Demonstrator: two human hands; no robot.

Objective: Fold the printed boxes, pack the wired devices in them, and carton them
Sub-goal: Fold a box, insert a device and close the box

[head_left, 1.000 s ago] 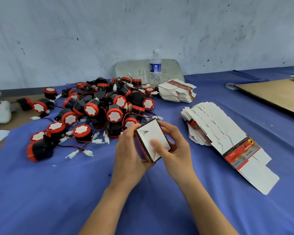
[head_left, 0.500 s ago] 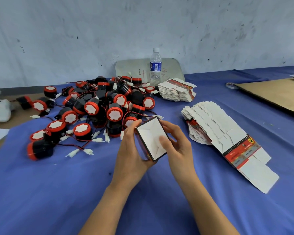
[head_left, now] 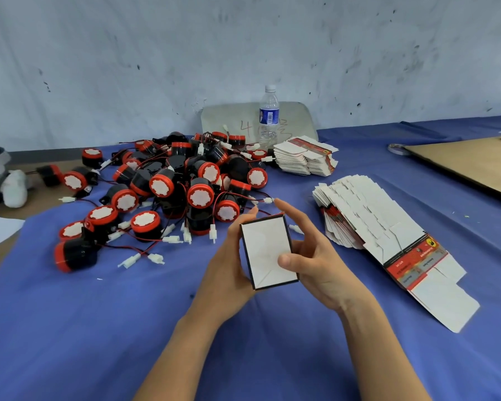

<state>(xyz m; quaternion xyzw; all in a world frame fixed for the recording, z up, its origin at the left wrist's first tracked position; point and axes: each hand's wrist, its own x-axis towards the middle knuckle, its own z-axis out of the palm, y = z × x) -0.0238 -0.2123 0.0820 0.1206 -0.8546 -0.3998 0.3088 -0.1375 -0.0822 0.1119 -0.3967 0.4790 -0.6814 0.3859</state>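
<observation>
**Folded box held in both hands above the table**

1. Box position. The box [head_left: 268, 251] is held clear of the blue tablecloth [head_left: 99, 328], in front of the person and near the front edge of the pile of devices [head_left: 171, 186]. Its white closed end faces the camera, tilted slightly to the left. Dark printed edges frame the white face.

2. Left hand. The left hand [head_left: 229, 267] grips the box along its left side. The palm wraps the side panel and one fingertip shows above the top left corner.

3. Right hand. The right hand [head_left: 315, 256] holds the box from the right. Its thumb [head_left: 285, 260] presses on the white face near the right edge. The other fingers pass behind the box, loosely extended, with the index finger reaching past the top right corner.

4. Stock on the table.
   - The devices are black with red rims and white round faces. They lie heaped, with red and black wires and white plugs spread among them.
   - A fanned stack of flat boxes [head_left: 368, 221] lies to the right of the hands, white side up, with one printed red panel showing at the near end.
   - A second stack of flat boxes [head_left: 304, 157] sits farther back, just beside a water bottle [head_left: 269, 117].
   - A brown cardboard sheet [head_left: 469, 163] lies at the far right.
</observation>
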